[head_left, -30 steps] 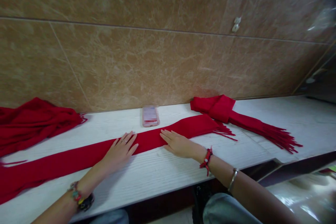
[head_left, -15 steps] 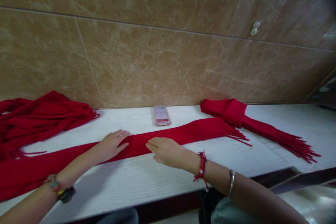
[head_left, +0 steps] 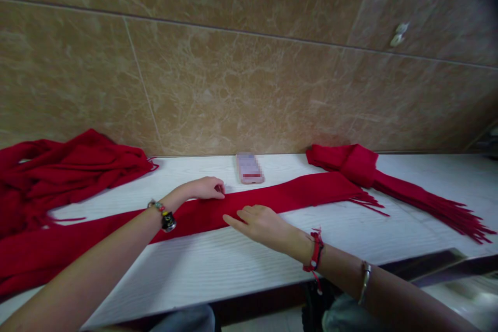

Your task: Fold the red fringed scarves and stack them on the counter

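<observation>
A long red scarf lies stretched flat across the white table, its fringed end to the right. My left hand is at the scarf's far edge, fingers curled down and closed on that edge; its thumb is largely hidden. Nearer to me, my right hand rests over the scarf's near side with the fingers stretched out and slightly apart, holding nothing. Just beyond the scarf sits a phone. To the right, a folded red scarf with a fringed tail touches the flat one's end.
A crumpled heap of red scarves occupies the left of the white table. Brown marbled wall tiles rise directly behind the table. The table's near edge runs above my legs.
My left hand has moved right and away from me to the scarf's far edge, its fingers now curled. My right hand's fingers have spread a little. The view has shifted slightly left.
</observation>
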Available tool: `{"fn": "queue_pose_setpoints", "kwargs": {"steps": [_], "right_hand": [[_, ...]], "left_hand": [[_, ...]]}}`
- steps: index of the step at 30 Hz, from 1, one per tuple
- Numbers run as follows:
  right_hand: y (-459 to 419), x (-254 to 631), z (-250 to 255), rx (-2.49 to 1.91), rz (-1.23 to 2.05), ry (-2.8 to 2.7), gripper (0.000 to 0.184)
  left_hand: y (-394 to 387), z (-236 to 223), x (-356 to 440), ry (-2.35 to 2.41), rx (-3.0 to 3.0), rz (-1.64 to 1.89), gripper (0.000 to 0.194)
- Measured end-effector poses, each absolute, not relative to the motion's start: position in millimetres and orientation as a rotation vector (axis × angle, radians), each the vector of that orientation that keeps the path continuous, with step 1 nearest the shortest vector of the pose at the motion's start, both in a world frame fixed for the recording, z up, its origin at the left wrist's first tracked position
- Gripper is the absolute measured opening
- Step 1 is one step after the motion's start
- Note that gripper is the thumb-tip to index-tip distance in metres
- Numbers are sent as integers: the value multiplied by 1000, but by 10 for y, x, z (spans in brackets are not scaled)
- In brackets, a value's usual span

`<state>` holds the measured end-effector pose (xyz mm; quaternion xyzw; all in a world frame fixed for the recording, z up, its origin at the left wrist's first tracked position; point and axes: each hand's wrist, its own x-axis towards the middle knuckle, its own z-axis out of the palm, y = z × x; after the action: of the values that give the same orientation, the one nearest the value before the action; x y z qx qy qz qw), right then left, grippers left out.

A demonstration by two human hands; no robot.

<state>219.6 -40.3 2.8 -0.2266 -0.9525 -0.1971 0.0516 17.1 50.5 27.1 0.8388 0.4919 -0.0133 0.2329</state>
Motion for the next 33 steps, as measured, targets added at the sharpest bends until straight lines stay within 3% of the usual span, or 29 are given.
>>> {"fn": "queue_pose_setpoints", "kwargs": {"steps": [3,9,27,33], "right_hand": [[-358,2173,49,-550,-629,-2960,35],[-243,2139,65,-422,-667,-3001,15],[-350,1975,-104,-857,-675,-2666,18],[-381,2097,172,-917,-647,-2643,14]], "left_hand": [[522,283,223,1351,2306,-53,27],[551,264,259,1347,2351,-77,24],[638,309,240,1261,2187,5,32],[586,611,275,1226,1937,201,35]]}}
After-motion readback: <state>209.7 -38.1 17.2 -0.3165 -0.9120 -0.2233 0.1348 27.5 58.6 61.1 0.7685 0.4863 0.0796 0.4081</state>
